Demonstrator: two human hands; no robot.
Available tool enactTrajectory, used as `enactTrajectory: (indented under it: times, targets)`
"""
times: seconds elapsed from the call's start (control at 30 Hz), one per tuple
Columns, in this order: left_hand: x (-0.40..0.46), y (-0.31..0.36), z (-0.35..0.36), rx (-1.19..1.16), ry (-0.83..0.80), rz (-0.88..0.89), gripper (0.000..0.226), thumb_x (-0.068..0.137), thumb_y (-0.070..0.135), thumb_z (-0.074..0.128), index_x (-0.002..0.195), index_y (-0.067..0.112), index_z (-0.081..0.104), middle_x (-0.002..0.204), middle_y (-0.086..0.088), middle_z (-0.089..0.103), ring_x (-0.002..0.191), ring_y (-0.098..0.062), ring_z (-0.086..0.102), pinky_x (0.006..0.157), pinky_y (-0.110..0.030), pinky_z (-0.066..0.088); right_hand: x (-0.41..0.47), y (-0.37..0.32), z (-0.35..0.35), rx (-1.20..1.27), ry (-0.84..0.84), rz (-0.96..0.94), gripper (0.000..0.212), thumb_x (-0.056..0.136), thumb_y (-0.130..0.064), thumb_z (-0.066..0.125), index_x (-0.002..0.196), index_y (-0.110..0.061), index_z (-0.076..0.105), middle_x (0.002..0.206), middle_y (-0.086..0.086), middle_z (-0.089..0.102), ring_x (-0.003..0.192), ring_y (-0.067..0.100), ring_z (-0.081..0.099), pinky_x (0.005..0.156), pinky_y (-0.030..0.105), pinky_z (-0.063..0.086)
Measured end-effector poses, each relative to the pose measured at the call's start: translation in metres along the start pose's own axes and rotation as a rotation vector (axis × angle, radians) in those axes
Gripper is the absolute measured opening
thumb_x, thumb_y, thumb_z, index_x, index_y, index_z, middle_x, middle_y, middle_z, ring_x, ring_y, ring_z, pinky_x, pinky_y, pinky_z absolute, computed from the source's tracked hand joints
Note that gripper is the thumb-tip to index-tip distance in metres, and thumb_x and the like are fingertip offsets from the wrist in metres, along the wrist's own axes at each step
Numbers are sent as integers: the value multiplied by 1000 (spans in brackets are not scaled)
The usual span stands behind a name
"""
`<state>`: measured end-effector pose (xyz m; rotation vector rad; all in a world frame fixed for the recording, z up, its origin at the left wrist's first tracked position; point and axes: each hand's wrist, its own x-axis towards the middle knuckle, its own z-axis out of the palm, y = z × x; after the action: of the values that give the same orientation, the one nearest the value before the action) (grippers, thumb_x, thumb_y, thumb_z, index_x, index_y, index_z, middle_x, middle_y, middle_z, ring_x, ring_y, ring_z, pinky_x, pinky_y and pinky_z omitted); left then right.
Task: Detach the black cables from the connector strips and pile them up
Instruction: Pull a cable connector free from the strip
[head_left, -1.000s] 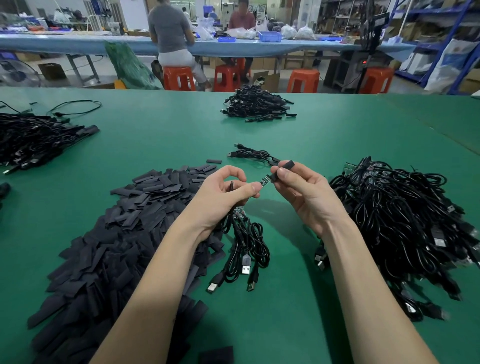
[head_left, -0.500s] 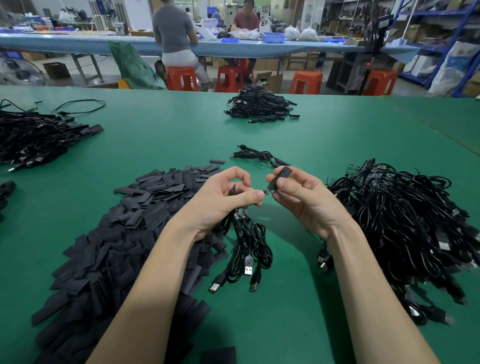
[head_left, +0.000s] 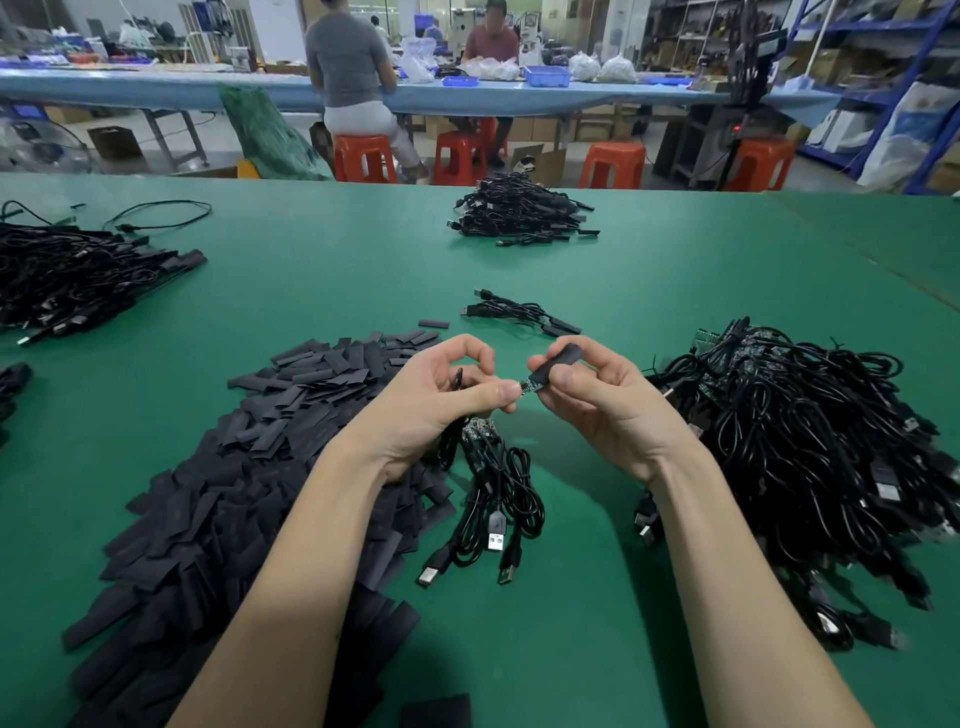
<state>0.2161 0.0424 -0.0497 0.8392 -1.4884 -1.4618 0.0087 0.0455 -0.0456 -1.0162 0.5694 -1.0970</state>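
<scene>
Fingers (head_left: 566, 376) of the right hand (head_left: 602, 405) pinch a black sleeve (head_left: 558, 361); the left hand (head_left: 441, 400) grips the cable bunch (head_left: 488, 483) and pinches the small board (head_left: 527, 386). Separating the two looks under way; next, a straight pull apart.

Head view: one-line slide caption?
Left hand and right hand pinch a small board and black sleeve over green table.

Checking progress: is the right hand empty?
No, the right hand pinches a black sleeve at the small board's end.
</scene>
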Motion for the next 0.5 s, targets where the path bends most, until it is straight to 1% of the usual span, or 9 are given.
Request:
enactTrajectory:
  times: [0.07, 0.13, 0.17, 0.23, 0.3, 0.37, 0.43, 0.5]
  targets:
    - [0, 0, -3, 31, -5, -4, 28, 79, 16, 79, 91, 17, 53, 73, 1, 72, 75, -12, 66, 78, -19, 51, -1, -1, -1, -36, 0, 30, 25, 58, -14, 89, 78, -22, 79, 92, 5, 78, 82, 10, 74, 73, 18, 58]
    - [-1, 1, -3, 58, -22, -7, 28, 79, 16, 80, 92, 16, 54, 76, -3, 73, 75, -12, 67, 77, -18, 51, -3, -5, -5, -70, -12, 54, 24, 64, -4, 86, 79, -21, 79, 92, 7, 78, 83, 12, 74, 74, 19, 58]
    - [0, 1, -1, 63, -21, -7, 29, 80, 16, 80, 92, 16, 54, 77, -4, 73, 76, -12, 68, 77, -18, 51, -3, -6, -6, -81, -15, 45, 21, 69, -3, 81, 79, -21, 78, 92, 8, 78, 83, 13, 74, 75, 20, 58]
    - [1, 0, 2, 43, -1, -4, 28, 80, 18, 79, 92, 16, 54, 75, -1, 72, 76, -12, 68, 78, -19, 51, -2, -5, -7, -92, -6, -13, 23, 74, 1, 72, 81, -19, 78, 92, 10, 78, 82, 15, 74, 77, 22, 58]
    - [2, -1, 6, 15, 16, -3, 27, 80, 19, 78, 92, 17, 54, 74, 1, 71, 76, -13, 66, 79, -22, 49, 0, -1, -2, -101, -4, -53, 23, 75, 2, 71, 82, -19, 78, 93, 11, 78, 81, 15, 74, 78, 23, 58]
    - [3, -1, 7, 29, 35, 9, 28, 82, 22, 80, 93, 18, 55, 76, -1, 73, 73, -13, 63, 75, -21, 49, 3, 3, 2, -98, 11, -72, 20, 74, -1, 72, 81, -19, 78, 92, 10, 77, 81, 16, 74, 78, 23, 58]
    - [4, 0, 9, 88, 70, 50, 26, 85, 26, 79, 96, 17, 57, 80, -4, 74, 70, -13, 61, 72, -20, 50, 5, 5, 3, -65, 86, -74, 15, 73, -5, 75, 78, -19, 78, 92, 9, 78, 81, 15, 74, 77, 21, 58]
    - [6, 1, 9, 143, 116, 111, 22, 85, 23, 78, 99, 18, 62, 83, -3, 74, 73, -13, 66, 76, -21, 53, 8, 6, 1, 3, 165, -59, 12, 72, -5, 76, 78, -16, 77, 92, 11, 78, 81, 15, 74, 75, 19, 58]
